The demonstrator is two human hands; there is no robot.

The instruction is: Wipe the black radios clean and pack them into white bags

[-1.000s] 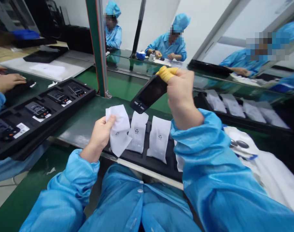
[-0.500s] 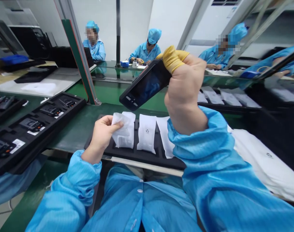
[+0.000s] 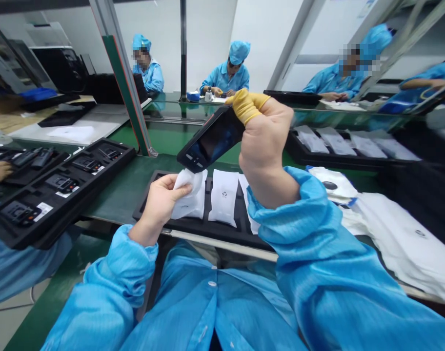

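We are pinching a white pouch in our left hand, thumb pressed across its crumpled upper end and fingers closed behind it. Our right hand is gripping a black handheld terminal, fingers curled tightly around its upper end, with a yellow finger cot covering the fingertips. The step in hand looks like bringing terminal and pouch together: the terminal's lower end is sitting right at the pouch's top edge, though we cannot tell whether they touch. The next move appears to call for a steady pinch and care at that edge. Both hands are working just above a black foam tray, with two more white pouches lying in it right of the held one. Left of this tray, a black tray of labelled devices is resting on the green bench. Right of it, a black tray of white pouches is lying farther off. Well beyond it, two co-workers in blue gowns and caps are working at their bench
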